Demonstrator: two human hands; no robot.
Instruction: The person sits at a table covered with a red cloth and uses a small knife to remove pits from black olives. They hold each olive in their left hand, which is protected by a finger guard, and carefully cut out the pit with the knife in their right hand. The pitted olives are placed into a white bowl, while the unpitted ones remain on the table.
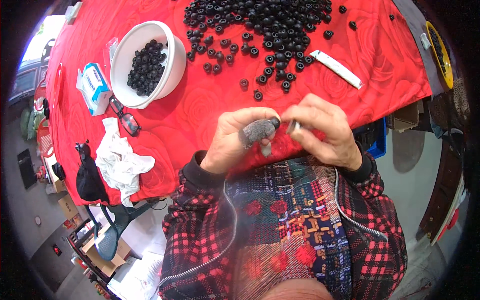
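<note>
My left hand (227, 137) is closed, with a small round black plastic part (275, 122) pinched at its fingertips. Grey knitted fabric (259, 132) wraps one of its digits. Just to the right, my right hand (325, 131) has its fingers curled around a small object with a shiny edge (294, 126), whose kind I cannot make out. The two hands are close together, above the near edge of the table. Beyond them, a large pile of similar black parts (280, 30) spreads over the red cloth, several lying loose with a hollow end up.
The table wears a red rose-patterned cloth (200, 105). A white bowl (172, 70) of black parts stands left, near a blue-white box (95, 87), glasses (125, 117), a white cloth (120, 157) and a black pouch (90, 175). A white sachet (336, 69) lies right, a yellow-rimmed container (446, 75) beyond.
</note>
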